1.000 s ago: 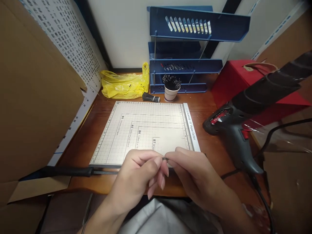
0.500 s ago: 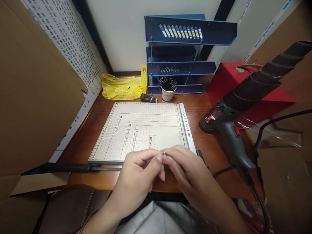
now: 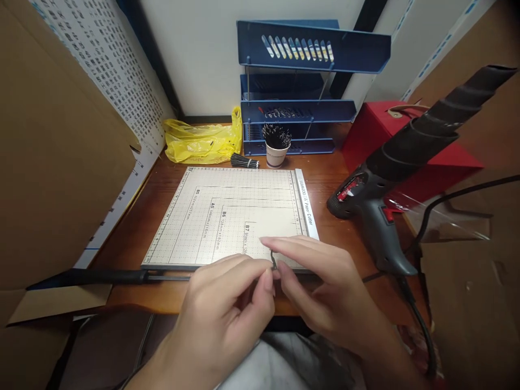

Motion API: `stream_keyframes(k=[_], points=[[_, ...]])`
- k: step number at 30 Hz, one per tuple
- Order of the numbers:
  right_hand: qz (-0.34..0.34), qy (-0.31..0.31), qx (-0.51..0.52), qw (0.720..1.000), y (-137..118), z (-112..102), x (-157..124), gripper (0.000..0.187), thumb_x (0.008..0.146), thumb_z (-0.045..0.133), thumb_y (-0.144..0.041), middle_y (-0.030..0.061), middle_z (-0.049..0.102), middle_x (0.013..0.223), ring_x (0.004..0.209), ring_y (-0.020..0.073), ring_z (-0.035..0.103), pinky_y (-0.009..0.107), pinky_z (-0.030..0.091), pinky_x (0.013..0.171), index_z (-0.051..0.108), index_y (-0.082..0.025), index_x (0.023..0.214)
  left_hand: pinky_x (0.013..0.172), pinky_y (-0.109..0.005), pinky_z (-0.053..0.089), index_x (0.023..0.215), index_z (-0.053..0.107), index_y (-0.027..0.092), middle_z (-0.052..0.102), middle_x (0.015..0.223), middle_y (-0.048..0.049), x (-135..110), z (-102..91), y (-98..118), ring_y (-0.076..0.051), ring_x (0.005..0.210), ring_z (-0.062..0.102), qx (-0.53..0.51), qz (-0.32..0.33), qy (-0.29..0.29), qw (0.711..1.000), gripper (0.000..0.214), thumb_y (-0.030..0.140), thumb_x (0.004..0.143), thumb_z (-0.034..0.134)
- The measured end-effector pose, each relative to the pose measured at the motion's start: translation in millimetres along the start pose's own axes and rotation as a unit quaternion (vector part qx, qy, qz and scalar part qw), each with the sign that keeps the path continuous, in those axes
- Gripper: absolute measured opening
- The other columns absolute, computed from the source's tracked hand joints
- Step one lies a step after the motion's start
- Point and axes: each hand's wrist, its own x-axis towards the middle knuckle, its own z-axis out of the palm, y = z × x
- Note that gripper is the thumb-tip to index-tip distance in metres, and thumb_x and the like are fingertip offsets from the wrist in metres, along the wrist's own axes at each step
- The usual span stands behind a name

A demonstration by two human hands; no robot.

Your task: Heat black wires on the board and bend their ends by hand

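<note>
My left hand (image 3: 231,303) pinches a short black wire (image 3: 273,260) between thumb and index finger, over the near edge of the paper cutter (image 3: 182,227). The wire is bent and stands up from the fingertips; its lower part is hidden in the grip. Close on its right is my right hand (image 3: 325,276), thumb and index finger spread apart around the wire. Its index finger reaches past the wire's upper end; whether it touches is unclear. More black wires fill a paper cup (image 3: 277,157) at the back, and a tied bundle of wires (image 3: 244,161) lies beside it.
A heat gun (image 3: 377,216) with a stepped black nozzle rests at the right, its cord trailing down. Behind it is a red box (image 3: 374,127). Blue tiered trays (image 3: 292,111) and a yellow plastic bag (image 3: 203,143) stand at the back. Cardboard (image 3: 57,135) walls the left.
My right index finger has lifted and straightened away from the thumb, opening the right-hand pinch. More of the black wire shows above my left fingertips. The view has shifted slightly.
</note>
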Motion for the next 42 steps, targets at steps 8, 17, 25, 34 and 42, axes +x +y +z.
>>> stream_keyframes(k=[8, 17, 25, 34, 42], points=[[0.073, -0.044, 0.082, 0.993, -7.3, 9.3, -6.5, 0.021, 0.103, 0.053, -0.019, -0.0037, 0.061, 0.071, 0.066, 0.0083, 0.056, 0.021, 0.043, 0.064, 0.062, -0.020, 0.085, 0.042, -0.017, 0.041, 0.075, 0.067, 0.020, 0.053, 0.057, 0.0039, 8.9, -8.8, -11.1, -0.008, 0.046, 0.048, -0.291, -0.238, -0.092, 0.922, 0.035, 0.035, 0.101, 0.049], [0.176, -0.008, 0.180, 0.968, -12.7, 12.9, -9.5, 0.026, 0.105, 0.052, -0.028, -0.0050, 0.052, 0.065, 0.056, 0.0079, 0.041, 0.022, 0.033, 0.052, 0.071, -0.019, 0.089, 0.062, -0.018, 0.058, 0.102, 0.069, 0.022, 0.074, 0.099, -0.0009, -1.2, 11.8, -12.4, -0.009, 0.074, 0.068, 0.006, -0.031, 0.135, 0.990, 0.014, 0.012, 0.092, 0.069], [0.197, -0.022, 0.186, 0.962, -13.1, 13.2, -9.5, 0.031, 0.104, 0.053, -0.031, -0.0035, 0.055, 0.067, 0.062, 0.0096, 0.047, 0.022, 0.037, 0.056, 0.072, -0.019, 0.083, 0.077, -0.016, 0.058, 0.103, 0.066, 0.019, 0.073, 0.096, -0.0003, -1.3, 8.2, -21.1, -0.009, 0.088, 0.070, 0.051, 0.049, 0.112, 0.991, 0.021, 0.001, 0.092, 0.065], [0.221, -0.017, 0.155, 0.963, -13.5, 13.5, -9.7, 0.033, 0.102, 0.056, -0.035, -0.0012, 0.056, 0.061, 0.073, 0.0167, 0.064, 0.024, 0.049, 0.063, 0.073, -0.020, 0.077, 0.081, -0.023, 0.059, 0.108, 0.064, 0.017, 0.073, 0.096, -0.0025, -3.6, 5.9, -30.4, -0.012, 0.088, 0.071, 0.054, 0.100, 0.087, 0.990, 0.030, -0.005, 0.088, 0.065], [0.226, 0.002, 0.154, 0.962, -10.4, 17.2, -12.6, 0.033, 0.103, 0.055, -0.033, -0.0025, 0.053, 0.063, 0.061, 0.0131, 0.053, 0.024, 0.048, 0.060, 0.065, -0.022, 0.074, 0.083, -0.025, 0.060, 0.111, 0.064, 0.017, 0.075, 0.097, -0.0039, -4.2, 5.2, -35.5, -0.015, 0.088, 0.072, 0.138, 0.124, 0.065, 0.981, 0.026, -0.001, 0.092, 0.063]])
